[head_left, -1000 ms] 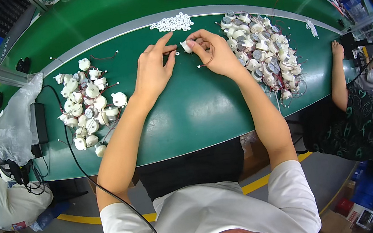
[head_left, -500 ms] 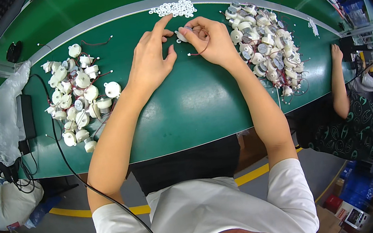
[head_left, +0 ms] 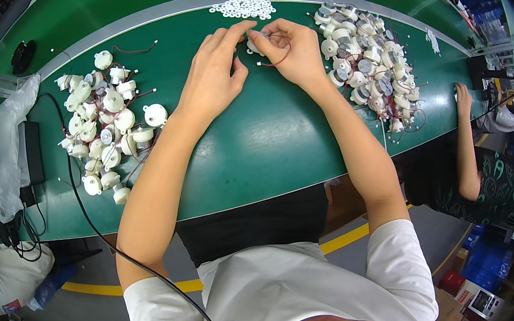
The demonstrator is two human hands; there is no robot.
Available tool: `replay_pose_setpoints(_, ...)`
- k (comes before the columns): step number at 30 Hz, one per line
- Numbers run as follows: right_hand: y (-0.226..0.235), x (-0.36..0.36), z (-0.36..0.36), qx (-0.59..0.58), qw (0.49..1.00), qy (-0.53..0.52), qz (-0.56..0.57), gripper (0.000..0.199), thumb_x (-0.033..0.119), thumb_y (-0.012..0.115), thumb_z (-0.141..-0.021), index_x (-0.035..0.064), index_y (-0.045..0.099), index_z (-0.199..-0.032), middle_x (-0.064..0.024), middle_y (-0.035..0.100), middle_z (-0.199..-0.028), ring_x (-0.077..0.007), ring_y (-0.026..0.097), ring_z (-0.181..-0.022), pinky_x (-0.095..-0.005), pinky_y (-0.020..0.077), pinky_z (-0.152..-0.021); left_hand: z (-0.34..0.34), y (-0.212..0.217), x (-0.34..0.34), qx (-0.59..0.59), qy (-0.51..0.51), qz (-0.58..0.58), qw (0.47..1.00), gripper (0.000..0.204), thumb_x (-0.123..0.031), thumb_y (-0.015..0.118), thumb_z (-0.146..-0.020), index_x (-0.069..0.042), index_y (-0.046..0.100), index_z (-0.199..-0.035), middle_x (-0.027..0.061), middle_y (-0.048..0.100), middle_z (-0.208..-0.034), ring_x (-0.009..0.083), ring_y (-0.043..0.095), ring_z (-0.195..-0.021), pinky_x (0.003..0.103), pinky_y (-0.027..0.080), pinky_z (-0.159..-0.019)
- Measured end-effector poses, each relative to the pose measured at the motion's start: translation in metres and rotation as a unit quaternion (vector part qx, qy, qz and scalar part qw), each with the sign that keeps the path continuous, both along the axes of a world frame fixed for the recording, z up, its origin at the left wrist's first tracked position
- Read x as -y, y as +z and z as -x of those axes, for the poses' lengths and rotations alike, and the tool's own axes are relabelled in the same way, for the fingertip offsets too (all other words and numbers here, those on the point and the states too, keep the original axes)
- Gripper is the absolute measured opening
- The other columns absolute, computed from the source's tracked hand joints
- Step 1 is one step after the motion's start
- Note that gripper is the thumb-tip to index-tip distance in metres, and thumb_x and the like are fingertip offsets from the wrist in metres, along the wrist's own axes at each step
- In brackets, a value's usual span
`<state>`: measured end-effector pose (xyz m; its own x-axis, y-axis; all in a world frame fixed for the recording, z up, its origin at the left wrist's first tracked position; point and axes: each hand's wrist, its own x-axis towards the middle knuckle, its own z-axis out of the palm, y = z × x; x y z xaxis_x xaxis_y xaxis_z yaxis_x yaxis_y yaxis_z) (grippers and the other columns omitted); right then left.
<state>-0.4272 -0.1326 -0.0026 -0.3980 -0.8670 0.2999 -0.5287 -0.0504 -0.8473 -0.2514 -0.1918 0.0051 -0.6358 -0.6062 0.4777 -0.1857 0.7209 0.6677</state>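
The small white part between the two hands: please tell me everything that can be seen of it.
The small white part looks round and made of plastic, like the pieces in the piles at either side. Thin red wire loops out from it. It is held just above the green table, pinched between the fingertips of the left hand and the right hand. Fingers hide most of it.

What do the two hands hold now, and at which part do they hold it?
Both the left hand and the right hand pinch one small white part with thin red wires between their fingertips; the exact part gripped cannot be told.
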Motion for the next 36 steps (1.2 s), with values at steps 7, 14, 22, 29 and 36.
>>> replay_pose_setpoints(7,0.007,-0.002,0.011,-0.043,0.997,0.063,-0.007,0.02,0.016,0.074,-0.094,-0.0015,0.071,-0.101,-0.0059,0.068,-0.073,-0.0103,0.06,-0.065,-0.0264,0.0504,-0.063,0.0,-0.005,0.0,-0.018,0.007,-0.015,1.0,0.068,0.005,0.066,-0.08,-0.013,0.051,-0.143,0.0115,0.065,-0.108,0.0256,0.063,-0.095,0.039,0.054,-0.086)
replay_pose_setpoints(14,0.016,-0.002,0.012,-0.069,0.99,0.126,-0.007,0.017,0.007,0.065,-0.099,-0.0014,0.065,-0.114,-0.0126,0.071,-0.096,-0.0174,0.067,-0.079,-0.0314,0.0552,-0.074,0.013,-0.004,-0.006,-0.028,0.052,-0.07,0.996,0.067,-0.001,0.076,-0.081,-0.011,0.048,-0.14,0.0101,0.072,-0.096,0.0258,0.068,-0.091,0.037,0.055,-0.086)
replay_pose_setpoints(22,0.017,-0.005,0.015,-0.086,0.989,0.118,-0.033,0.015,0.006,0.063,-0.1,-0.0006,0.064,-0.113,-0.0133,0.071,-0.097,-0.0189,0.069,-0.082,-0.031,0.0556,-0.075,0.007,-0.002,0.0,-0.026,0.023,-0.098,0.995,0.068,-0.001,0.078,-0.082,-0.011,0.048,-0.142,0.0112,0.076,-0.101,0.0249,0.071,-0.089,0.035,0.056,-0.085)
replay_pose_setpoints(29,0.025,-0.007,0.017,-0.105,0.982,0.156,-0.017,0.016,0.004,0.062,-0.099,0.0006,0.063,-0.115,-0.0109,0.067,-0.103,-0.021,0.068,-0.087,-0.0313,0.0542,-0.078,0.007,-0.001,-0.007,-0.022,0.072,-0.075,0.994,0.066,-0.003,0.079,-0.082,-0.009,0.049,-0.14,0.0102,0.076,-0.104,0.0234,0.07,-0.091,0.035,0.056,-0.084)
replay_pose_setpoints(36,0.024,-0.006,0.017,-0.085,0.981,0.172,-0.01,0.017,0.002,0.061,-0.098,0.0004,0.062,-0.115,-0.0126,0.065,-0.104,-0.0244,0.066,-0.084,-0.0352,0.0538,-0.077,0.011,-0.002,-0.004,-0.031,0.057,-0.075,0.995,0.064,-0.003,0.077,-0.084,-0.009,0.049,-0.141,0.0117,0.077,-0.093,0.0266,0.072,-0.088,0.035,0.057,-0.086)
